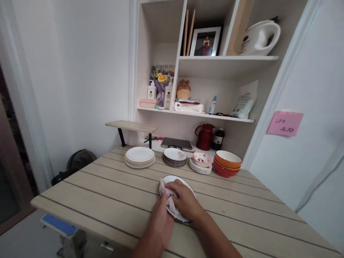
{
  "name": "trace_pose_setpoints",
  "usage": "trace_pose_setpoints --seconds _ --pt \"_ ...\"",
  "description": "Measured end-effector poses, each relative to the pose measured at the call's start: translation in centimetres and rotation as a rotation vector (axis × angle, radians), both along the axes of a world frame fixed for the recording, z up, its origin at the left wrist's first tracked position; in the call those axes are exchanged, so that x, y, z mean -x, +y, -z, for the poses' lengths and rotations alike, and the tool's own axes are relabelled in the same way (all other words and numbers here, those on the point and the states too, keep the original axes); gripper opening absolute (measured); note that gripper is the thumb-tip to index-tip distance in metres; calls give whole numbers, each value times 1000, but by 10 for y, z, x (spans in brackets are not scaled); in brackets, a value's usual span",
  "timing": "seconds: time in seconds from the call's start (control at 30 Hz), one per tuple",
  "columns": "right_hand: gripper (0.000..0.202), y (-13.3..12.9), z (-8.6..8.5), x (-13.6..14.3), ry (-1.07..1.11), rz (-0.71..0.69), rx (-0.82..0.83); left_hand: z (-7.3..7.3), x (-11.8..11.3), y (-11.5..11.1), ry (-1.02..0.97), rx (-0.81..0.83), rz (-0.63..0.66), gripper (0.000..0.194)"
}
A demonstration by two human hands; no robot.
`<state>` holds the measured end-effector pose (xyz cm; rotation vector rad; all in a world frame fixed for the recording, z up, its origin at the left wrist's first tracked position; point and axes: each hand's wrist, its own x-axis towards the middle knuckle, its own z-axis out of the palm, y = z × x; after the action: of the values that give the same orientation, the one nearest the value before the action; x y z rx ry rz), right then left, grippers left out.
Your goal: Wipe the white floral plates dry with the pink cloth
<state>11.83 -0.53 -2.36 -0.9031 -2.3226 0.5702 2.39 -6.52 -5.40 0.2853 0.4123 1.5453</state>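
Observation:
A white plate with a dark rim (188, 184) is tilted a little above the slatted wooden table, near its middle. My left hand (162, 215) grips the plate's left lower edge, its thumb up by the cloth and its other fingers hidden beneath. On the plate's face lies a crumpled pale pink cloth (170, 202). My right hand (185, 200) is closed on this cloth, pressing it against the plate, with the fingers bent toward the left.
Along the back of the table (113, 182) stand stacked white plates (139, 154), dark-rimmed plates (175, 155), small plates with a pink bowl (202, 159), and orange and red bowls (228, 159). Behind them are a red jug (205, 137), a dark bottle (218, 139) and a low wooden riser (131, 125).

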Motion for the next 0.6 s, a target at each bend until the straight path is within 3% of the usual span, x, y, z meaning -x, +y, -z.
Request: trace_pose_setpoints --seconds 0.27,0.6 --pt "45 9 4 -1 -32 112 -66 -3 0 -1 17 -5 30 46" --pt "39 3 -13 -18 -103 -229 52 -8 2 -4 15 -55 61 51"
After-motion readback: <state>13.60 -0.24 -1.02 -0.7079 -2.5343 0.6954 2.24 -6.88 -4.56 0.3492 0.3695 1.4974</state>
